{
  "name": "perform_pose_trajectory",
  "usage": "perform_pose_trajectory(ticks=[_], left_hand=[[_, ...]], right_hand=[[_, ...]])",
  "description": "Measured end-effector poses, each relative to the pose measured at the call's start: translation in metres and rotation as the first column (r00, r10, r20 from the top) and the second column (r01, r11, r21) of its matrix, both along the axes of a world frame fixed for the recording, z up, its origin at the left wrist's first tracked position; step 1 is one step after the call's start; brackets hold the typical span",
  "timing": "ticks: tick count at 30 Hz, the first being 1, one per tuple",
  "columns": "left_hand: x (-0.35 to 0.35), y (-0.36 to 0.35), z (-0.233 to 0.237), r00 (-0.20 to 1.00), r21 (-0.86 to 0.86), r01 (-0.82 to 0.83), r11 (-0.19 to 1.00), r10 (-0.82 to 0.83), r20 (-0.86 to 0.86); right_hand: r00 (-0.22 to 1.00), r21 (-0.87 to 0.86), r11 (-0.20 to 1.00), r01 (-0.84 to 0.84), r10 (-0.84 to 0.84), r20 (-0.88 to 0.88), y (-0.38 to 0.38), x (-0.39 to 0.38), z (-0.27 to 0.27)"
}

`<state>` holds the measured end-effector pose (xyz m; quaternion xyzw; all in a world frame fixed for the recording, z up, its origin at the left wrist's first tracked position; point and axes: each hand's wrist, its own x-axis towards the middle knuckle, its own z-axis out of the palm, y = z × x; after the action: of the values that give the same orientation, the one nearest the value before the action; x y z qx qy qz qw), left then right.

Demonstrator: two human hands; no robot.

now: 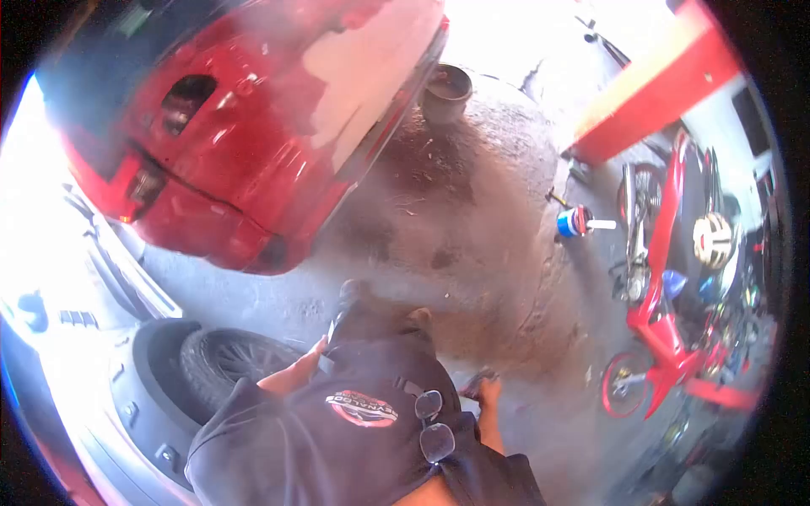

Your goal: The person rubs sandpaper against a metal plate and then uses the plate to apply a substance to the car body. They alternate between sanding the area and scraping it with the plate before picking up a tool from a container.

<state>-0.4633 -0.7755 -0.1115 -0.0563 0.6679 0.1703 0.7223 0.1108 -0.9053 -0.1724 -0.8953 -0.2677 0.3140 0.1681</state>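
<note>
My left hand (317, 351) is low at the left side of my dark shirt (295, 422), closed around a thin pale object (332, 327) that is too small to name. On the other side of my body hangs my right hand (487, 390), its fingers curled by a small dark thing that is blurred. Both hands are well apart from the red car body (245, 143), which shows patches of pale filler and an open lamp hole. Glasses (436, 442) hang at my collar.
Behind my left arm is a vehicle's wheel (228, 363). A bucket (447, 91) stands beyond the red car. At the right are a blue and white can (574, 222), a red motorcycle (662, 337), a helmet (713, 240) and a red pillar (650, 93).
</note>
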Motion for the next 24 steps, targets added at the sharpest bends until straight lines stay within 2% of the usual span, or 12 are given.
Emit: perform_pose_trajectory(ticks=[3,6,9,11,13,14,16,19,20,21,23,24], left_hand=[[0.014,-0.023,-0.017,0.996,0.024,-0.087,0.996,0.086,0.024],[0.022,-0.029,-0.044,0.988,0.062,-0.143,0.988,0.140,0.060],[0.024,-0.022,-0.083,0.974,0.144,-0.219,0.965,0.208,0.087],[0.022,-0.012,-0.091,0.954,0.270,-0.299,0.915,0.291,0.069],[0.013,0.013,-0.070,0.937,0.442,-0.327,0.835,0.348,0.036],[0.008,0.030,-0.068,0.947,0.506,-0.295,0.811,0.317,0.044],[0.005,0.061,-0.050,0.976,0.599,-0.199,0.776,0.212,0.049],[0.004,0.107,0.045,0.990,0.506,-0.137,0.852,0.096,0.107],[0.017,0.109,0.025,0.993,0.580,-0.099,0.808,0.039,0.114],[0.029,0.113,0.006,0.993,0.655,-0.061,0.753,-0.021,0.116],[0.023,0.132,0.093,0.915,0.528,-0.299,0.795,0.080,0.396],[0.030,0.136,0.093,0.863,0.529,-0.388,0.755,0.096,0.496]], right_hand=[[0.987,0.142,0.989,0.050,-0.027,-0.156,0.095,0.001,0.099],[0.991,0.182,0.981,0.065,-0.042,-0.128,0.113,0.078,-0.009],[0.671,0.110,0.821,0.560,-0.372,-0.641,0.203,-0.049,0.163],[0.718,0.153,0.878,0.453,-0.258,-0.646,0.226,-0.091,0.192],[0.820,0.313,0.906,0.284,-0.061,-0.569,0.236,-0.107,0.171],[0.874,0.401,0.904,0.150,0.068,-0.480,0.242,-0.138,0.187],[0.951,0.308,0.931,-0.195,0.257,-0.174,0.254,-0.198,0.226],[0.757,0.243,0.718,-0.652,0.634,0.156,0.269,-0.261,0.240],[0.640,0.237,0.595,-0.768,0.730,0.242,0.270,-0.281,0.240],[0.615,0.192,0.585,-0.788,0.763,0.199,0.274,-0.307,0.247],[0.562,0.099,0.553,-0.827,0.820,0.107,0.282,-0.363,0.268],[0.551,0.162,0.535,-0.829,0.831,0.075,0.283,-0.385,0.268]])
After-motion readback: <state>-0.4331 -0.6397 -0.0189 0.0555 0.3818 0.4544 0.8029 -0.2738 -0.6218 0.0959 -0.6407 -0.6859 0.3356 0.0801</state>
